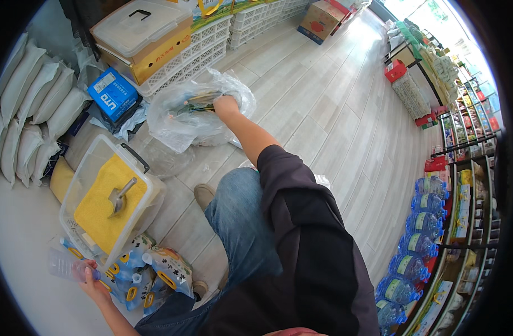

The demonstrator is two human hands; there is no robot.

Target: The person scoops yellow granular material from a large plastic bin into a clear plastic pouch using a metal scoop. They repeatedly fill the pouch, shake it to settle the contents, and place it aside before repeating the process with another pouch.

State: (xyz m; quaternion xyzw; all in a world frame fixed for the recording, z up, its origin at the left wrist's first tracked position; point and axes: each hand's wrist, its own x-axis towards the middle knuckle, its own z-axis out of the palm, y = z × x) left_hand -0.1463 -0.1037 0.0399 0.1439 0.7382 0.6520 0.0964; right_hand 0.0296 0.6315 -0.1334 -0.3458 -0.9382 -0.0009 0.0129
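Note:
At the lower left, my left hand point(93, 281) grips a clear plastic bottle point(65, 264) lying sideways in the fingers. My right hand point(226, 106) reaches into a large clear plastic bag point(176, 130) on the floor. Flat printed packages point(199, 103) in that bag touch the hand; its fingertips are hidden. Between my arms stands a lidless clear plastic bin point(153, 191) holding yellow grain point(94, 201). A metal scoop point(120, 199) rests on the grain. Below the bin are several printed spouted pouches point(170, 269) with yellow handles.
White sacks point(34, 96) are stacked at the left wall, near a blue box point(112, 94). A lidded plastic bin point(143, 25) and a cardboard box point(155, 59) sit atop white plastic crates point(185, 67). Large water bottles point(411, 266) line the shelves point(453, 235) at right.

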